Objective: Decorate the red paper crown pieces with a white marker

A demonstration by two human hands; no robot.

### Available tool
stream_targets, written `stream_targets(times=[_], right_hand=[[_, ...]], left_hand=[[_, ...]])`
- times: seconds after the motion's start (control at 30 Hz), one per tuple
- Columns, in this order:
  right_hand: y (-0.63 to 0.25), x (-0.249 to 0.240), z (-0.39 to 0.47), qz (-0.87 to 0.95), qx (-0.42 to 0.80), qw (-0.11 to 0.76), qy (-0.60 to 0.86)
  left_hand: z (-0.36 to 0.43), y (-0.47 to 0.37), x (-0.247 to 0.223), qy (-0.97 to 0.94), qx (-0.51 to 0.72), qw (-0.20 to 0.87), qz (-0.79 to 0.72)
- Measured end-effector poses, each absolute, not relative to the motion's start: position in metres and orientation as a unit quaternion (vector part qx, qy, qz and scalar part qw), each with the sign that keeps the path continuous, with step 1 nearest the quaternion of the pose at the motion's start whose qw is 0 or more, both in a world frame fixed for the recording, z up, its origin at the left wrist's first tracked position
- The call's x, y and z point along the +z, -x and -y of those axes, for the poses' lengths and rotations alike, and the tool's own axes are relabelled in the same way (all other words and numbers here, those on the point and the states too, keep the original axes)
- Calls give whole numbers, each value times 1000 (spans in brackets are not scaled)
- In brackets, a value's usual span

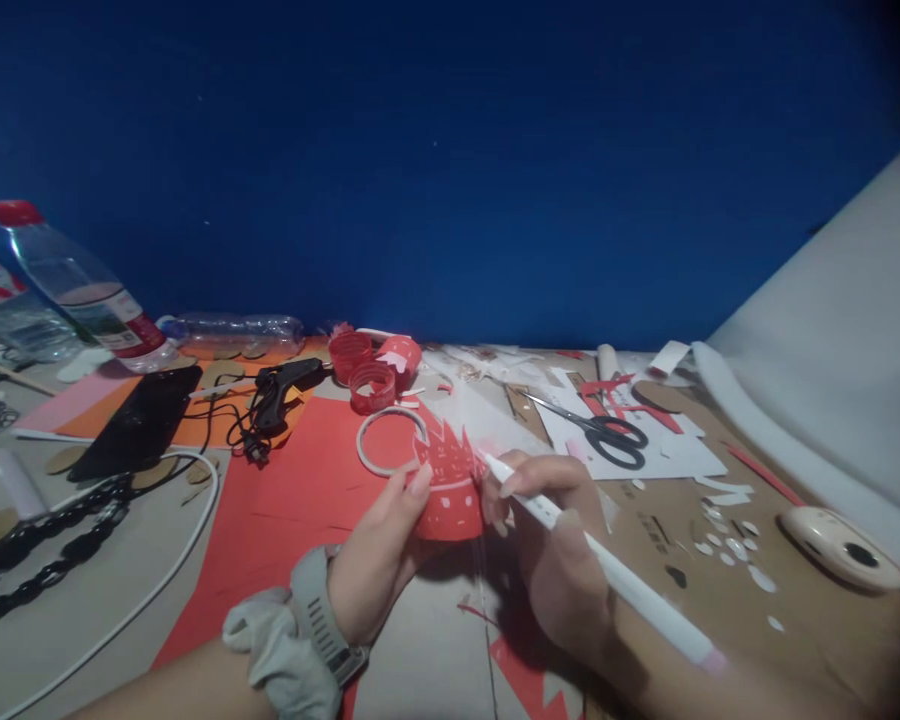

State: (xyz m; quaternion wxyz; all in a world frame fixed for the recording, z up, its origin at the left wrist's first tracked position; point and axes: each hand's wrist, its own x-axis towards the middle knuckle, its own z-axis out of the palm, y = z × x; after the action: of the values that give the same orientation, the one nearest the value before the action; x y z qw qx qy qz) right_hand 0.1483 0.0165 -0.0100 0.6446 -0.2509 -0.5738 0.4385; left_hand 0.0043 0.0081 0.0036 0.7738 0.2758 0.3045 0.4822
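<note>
A red paper piece (450,505) with a spiky top edge and pale marks is held upright near the middle. My left hand (379,555) grips it by its left side, thumb on the front. Closed round a white marker (630,590) with a pink end, my right hand (555,535) is at the right side of the piece. The marker's tip points at the spikes; whether it touches them I cannot tell. Behind the piece lie a white ring (367,455) and red curled pieces (373,385). Red paper (292,500) lies flat beneath and to the left.
Black scissors (619,440) rest on white paper at the right, near paper scraps (735,548) and a cream oval object (844,550). A black glue gun (281,395), a dark slab (146,420), plastic bottles (112,315) and a white cable (187,560) are at the left.
</note>
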Motion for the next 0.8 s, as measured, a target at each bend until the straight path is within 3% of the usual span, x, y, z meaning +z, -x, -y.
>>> stream_targets(times=[0.23, 0.4, 0.6, 0.8], right_hand=[[-145, -1, -8, 577, 518, 614, 148], [-145, -3, -18, 608, 414, 657, 166], [-147, -9, -20, 596, 411, 642, 253], [-146, -9, -17, 642, 373, 626, 238]], left_hand=[[-6, -4, 6, -253, 458, 807, -274], [-5, -3, 8, -201, 514, 785, -282], [-5, -4, 10, -195, 515, 793, -260], [-6, -5, 11, -215, 489, 801, -271]])
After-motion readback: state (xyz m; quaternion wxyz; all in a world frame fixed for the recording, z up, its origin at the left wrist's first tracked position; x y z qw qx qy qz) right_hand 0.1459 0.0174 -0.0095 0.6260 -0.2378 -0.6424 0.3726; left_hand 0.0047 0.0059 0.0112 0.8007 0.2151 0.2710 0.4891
